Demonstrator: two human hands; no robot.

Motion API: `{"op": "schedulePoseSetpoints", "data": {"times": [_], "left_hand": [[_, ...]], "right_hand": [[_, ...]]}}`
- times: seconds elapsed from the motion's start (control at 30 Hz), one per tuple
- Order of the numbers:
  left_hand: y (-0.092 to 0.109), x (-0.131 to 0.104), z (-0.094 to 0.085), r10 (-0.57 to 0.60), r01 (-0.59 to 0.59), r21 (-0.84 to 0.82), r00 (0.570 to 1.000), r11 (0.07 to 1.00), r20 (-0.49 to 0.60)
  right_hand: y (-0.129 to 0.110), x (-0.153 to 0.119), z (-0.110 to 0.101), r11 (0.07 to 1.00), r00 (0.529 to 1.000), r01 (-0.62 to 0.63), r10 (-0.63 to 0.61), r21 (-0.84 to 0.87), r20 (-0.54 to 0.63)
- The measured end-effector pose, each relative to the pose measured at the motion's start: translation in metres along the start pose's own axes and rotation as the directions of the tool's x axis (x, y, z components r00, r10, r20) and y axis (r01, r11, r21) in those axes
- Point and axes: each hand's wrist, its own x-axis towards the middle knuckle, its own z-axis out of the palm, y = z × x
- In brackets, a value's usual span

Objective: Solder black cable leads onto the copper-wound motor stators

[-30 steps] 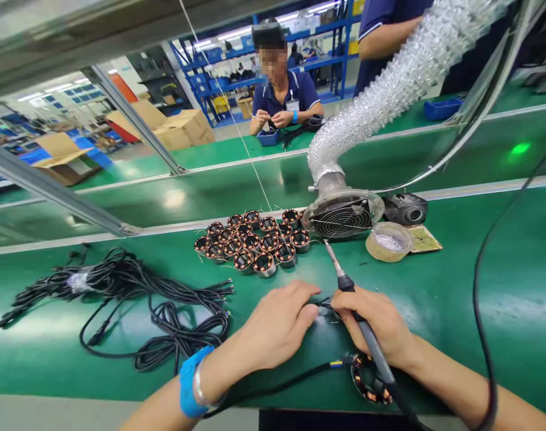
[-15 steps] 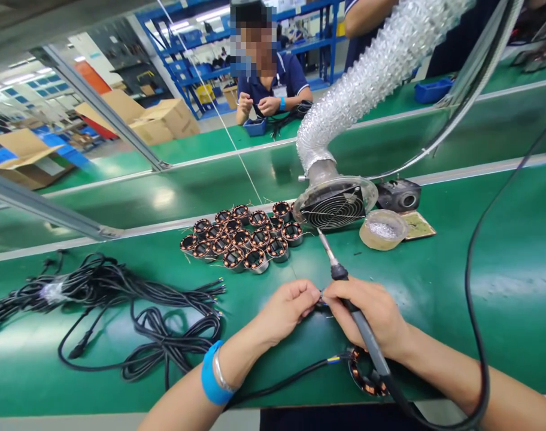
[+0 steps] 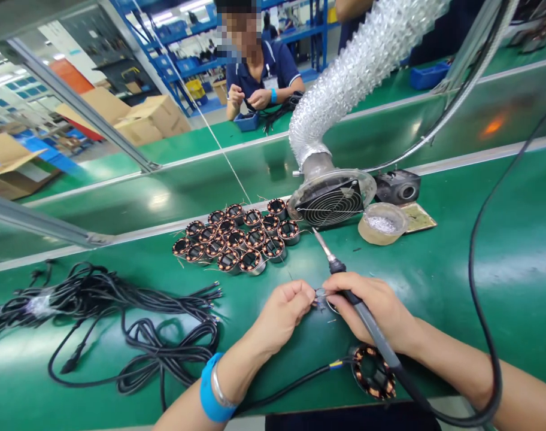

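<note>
My right hand (image 3: 381,308) is wrapped round a soldering iron (image 3: 375,332), its metal tip pointing up and away toward the fan grille. The thumb and forefinger of that hand also pinch a thin wire-like piece (image 3: 320,293). Opposite, my left hand (image 3: 284,311) is closed in a pinch on the other end of this piece; its exact kind is too small to make out. Below my right wrist lies a copper-wound stator ring (image 3: 387,388) on the bench. A black cable (image 3: 295,386) with yellow and blue wires reaches that ring from the left.
Several wound stators (image 3: 250,261) stand grouped behind my hands. Bundled black cables (image 3: 165,299) cover the left side. Behind are a fume extractor (image 3: 333,206) with a foil duct, a round tub (image 3: 381,233) and a sponge tray (image 3: 419,216). A co-worker (image 3: 259,78) sits across.
My hands have drawn slightly apart, and the thin piece between the fingertips shows more. The camera view has shifted a little; the soldering iron stays in my right hand.
</note>
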Motion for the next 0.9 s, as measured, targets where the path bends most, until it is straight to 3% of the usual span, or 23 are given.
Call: {"op": "schedulePoseSetpoints", "data": {"times": [0.2, 0.4, 0.5, 0.67, 0.8, 0.9], "left_hand": [[-0.004, -0.001, 0.003, 0.077, -0.072, 0.1, 0.996, 0.992, -0.045], [-0.007, 0.001, 0.004, 0.129, -0.112, 0.194, 0.989, 0.975, -0.077], [-0.006, 0.001, 0.006, 0.153, -0.123, 0.253, 0.983, 0.96, -0.103], [-0.004, -0.003, 0.009, 0.171, -0.121, 0.328, 0.977, 0.937, -0.127], [-0.004, -0.005, 0.009, 0.189, -0.127, 0.372, 0.972, 0.92, -0.137], [-0.005, -0.005, 0.009, 0.205, -0.14, 0.384, 0.969, 0.913, -0.134]], "right_hand": [[0.01, -0.002, -0.007, 0.977, 0.984, 0.146, -0.128, -0.152, 0.125], [0.008, -0.001, -0.012, 0.995, 0.992, 0.061, -0.051, -0.079, 0.117], [-0.004, 0.0, -0.023, 0.998, 0.999, 0.035, -0.033, -0.051, 0.037], [-0.019, -0.017, -0.038, 0.975, 0.966, -0.197, 0.211, 0.107, -0.149], [-0.012, -0.038, -0.032, 0.902, 0.881, -0.297, 0.385, 0.313, -0.276], [-0.005, -0.046, -0.027, 0.843, 0.822, -0.347, 0.485, 0.412, -0.299]]}}
